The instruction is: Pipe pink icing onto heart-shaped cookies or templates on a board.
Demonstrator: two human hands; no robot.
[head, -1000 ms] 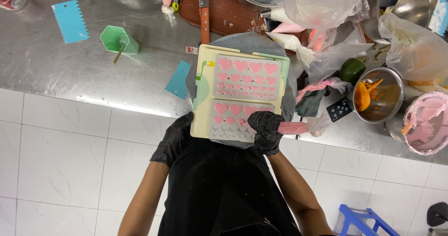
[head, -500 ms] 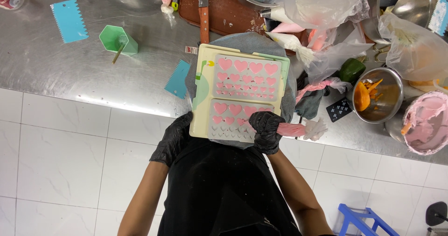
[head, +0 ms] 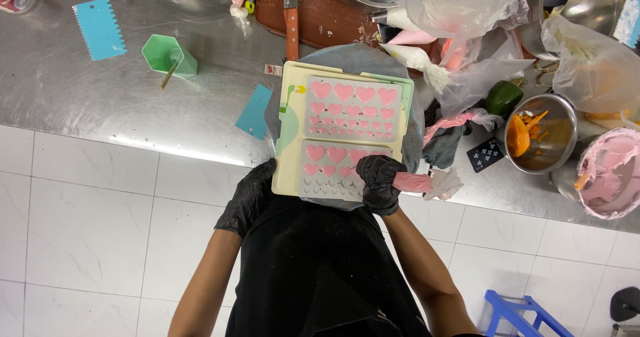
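Pink icing fills the heart mold (head: 347,137) near the table's edge. Right hand (head: 379,182) squeezes a piping bag (head: 413,182) over it; left hand (head: 252,196) grips the tray (head: 288,150) steady.

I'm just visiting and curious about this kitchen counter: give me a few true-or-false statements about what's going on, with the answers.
1. Both hands wear black gloves. True: the left hand and the right hand are both gloved in black.
2. The right hand holds a pink piping bag. True: its fingers are closed round the pink piping bag over the heart mould.
3. Every heart in the mould is filled with pink. False: the small hearts in the rows nearest the person look unfilled.
4. The green cup lies on the floor. False: the green cup sits on the steel counter, with a stick in it.
5. The left hand grips the knife. False: it rests at the mould's near corner; the knife lies apart on the brown board.
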